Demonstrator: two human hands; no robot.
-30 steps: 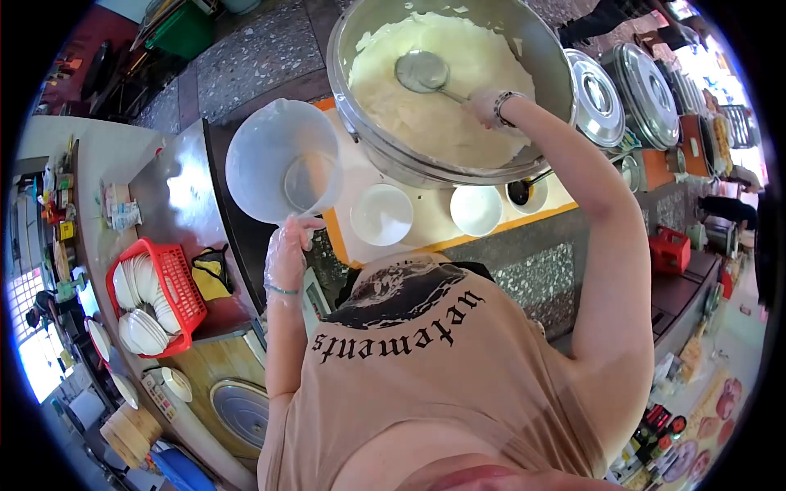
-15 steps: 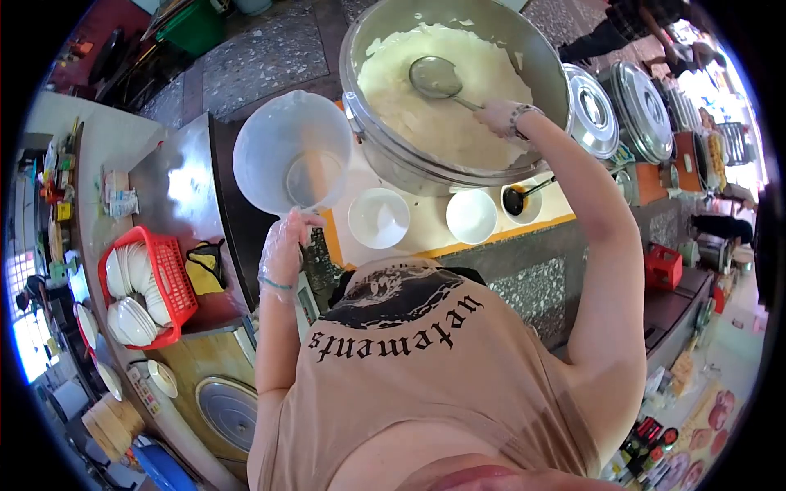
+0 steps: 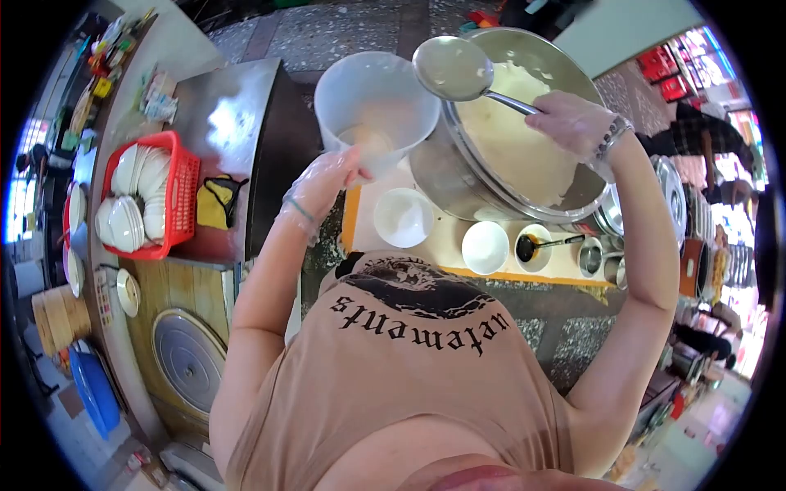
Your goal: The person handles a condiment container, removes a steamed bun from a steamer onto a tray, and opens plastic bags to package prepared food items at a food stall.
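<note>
My right hand [image 3: 573, 124], in a clear plastic glove, is closed round the handle of a metal ladle [image 3: 452, 69]. The ladle's round bowl is raised over the gap between the large steel pot [image 3: 458, 168] and a translucent plastic bucket [image 3: 336, 98]. Pale, creamy stuff [image 3: 512, 135] fills part of the pot. Gloved too, my left hand [image 3: 332, 173] grips the near rim of the bucket, which is tilted towards the pot. What lies inside the bucket is hard to make out.
Two white bowls [image 3: 403, 218] [image 3: 485, 248] stand in front of the pot, beside a bowl with dark liquid [image 3: 526, 255] and a spoon. A red basket of white dishes [image 3: 182, 200] is at the left. People [image 3: 712, 143] are at the far right.
The ladle has risen out of the pot and moved left towards the bucket. The bucket and my left hand have shifted closer to the pot, and the camera view has turned.
</note>
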